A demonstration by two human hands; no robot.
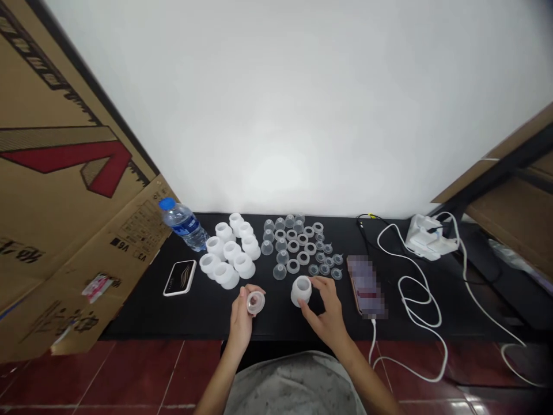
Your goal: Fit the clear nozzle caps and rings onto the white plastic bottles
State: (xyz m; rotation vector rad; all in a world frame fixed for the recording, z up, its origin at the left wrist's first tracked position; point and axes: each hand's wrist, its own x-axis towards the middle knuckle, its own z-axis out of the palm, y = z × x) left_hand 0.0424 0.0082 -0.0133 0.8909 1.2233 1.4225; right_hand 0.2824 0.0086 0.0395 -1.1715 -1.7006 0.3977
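My left hand (242, 317) is closed around a clear dome-shaped cap (256, 302), its round open end turned up toward me. With thumb and fingers my right hand (324, 308) grips a white plastic bottle (301, 290) by its side, upright at the table's front. Beyond my left hand stands a cluster of similar white bottles (232, 251). Past my right hand lie rows of clear dome caps (279, 271), translucent rings (293, 266) and small clear valve-like discs (324, 269).
On the black table (142, 314) a water bottle (184, 225) leans at the left, near a white-framed device (180, 278). To the right are a phone (366, 286), a white cable (425, 288) and a white power adapter (432, 237). Large cardboard boxes (64, 230) border the left side; a white wall stands behind.
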